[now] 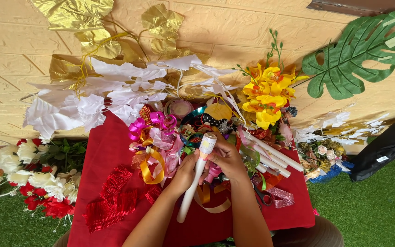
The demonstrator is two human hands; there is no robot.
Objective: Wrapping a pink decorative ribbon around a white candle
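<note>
White plastic, a long candle-shaped tube (196,178) slants over the middle of the red cloth (101,155), top end up, so its pale yellow cap faces the camera. Left hand (184,174) wraps the shaft midway, steadying it; right hand (227,160) pinches just under the cap, fingers closed on the tube. Ribbons (154,142) lie heaped toward the cloth's far edge, within reach. More white tubes (273,158) lie near the right edge, scissors (264,195) below them.
</note>
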